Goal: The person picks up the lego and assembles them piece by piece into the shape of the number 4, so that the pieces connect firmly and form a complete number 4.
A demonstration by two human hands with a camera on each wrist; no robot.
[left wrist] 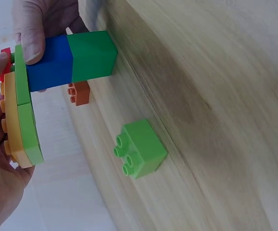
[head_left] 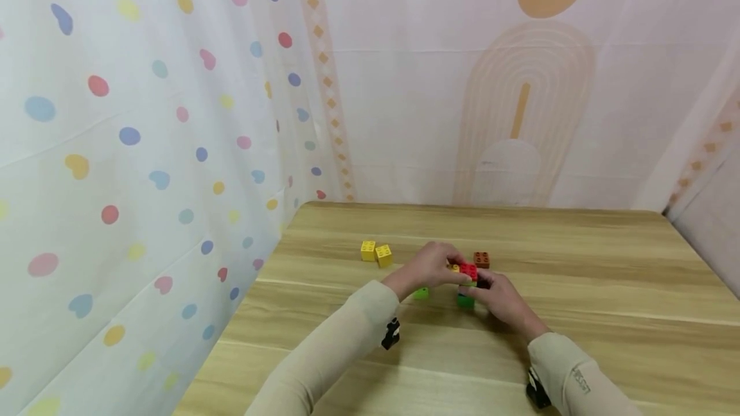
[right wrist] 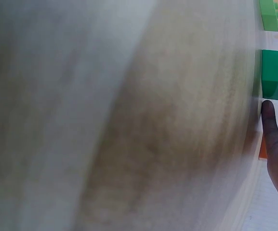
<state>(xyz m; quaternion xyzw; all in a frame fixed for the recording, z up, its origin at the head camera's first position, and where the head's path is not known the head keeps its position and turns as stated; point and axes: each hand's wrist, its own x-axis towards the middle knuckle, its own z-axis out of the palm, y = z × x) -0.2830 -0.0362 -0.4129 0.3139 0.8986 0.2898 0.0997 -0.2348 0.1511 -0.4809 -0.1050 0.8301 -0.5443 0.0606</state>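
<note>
A stack of toy building bricks stands upright between both hands. In the left wrist view it has a dark green brick (left wrist: 94, 55) at the base and a blue brick (left wrist: 51, 61) above. Light green bricks (left wrist: 28, 127) lie across the blue one and overhang. An orange-yellow brick (left wrist: 16, 115) and a red brick (head_left: 469, 271) top them. My left hand (head_left: 430, 265) grips this top part, its thumb on the red brick and fingers beside the orange-yellow one. My right hand (head_left: 500, 297) holds the blue brick, thumb against its side. Some right fingers are hidden behind the stack.
A loose light green brick (left wrist: 141, 149) sits on the wooden table (head_left: 607, 287) left of the stack. Behind the stack is a brown brick (head_left: 482, 259). Two yellow bricks (head_left: 384, 255) sit farther left. Patterned curtains (head_left: 405, 114) hang around the table.
</note>
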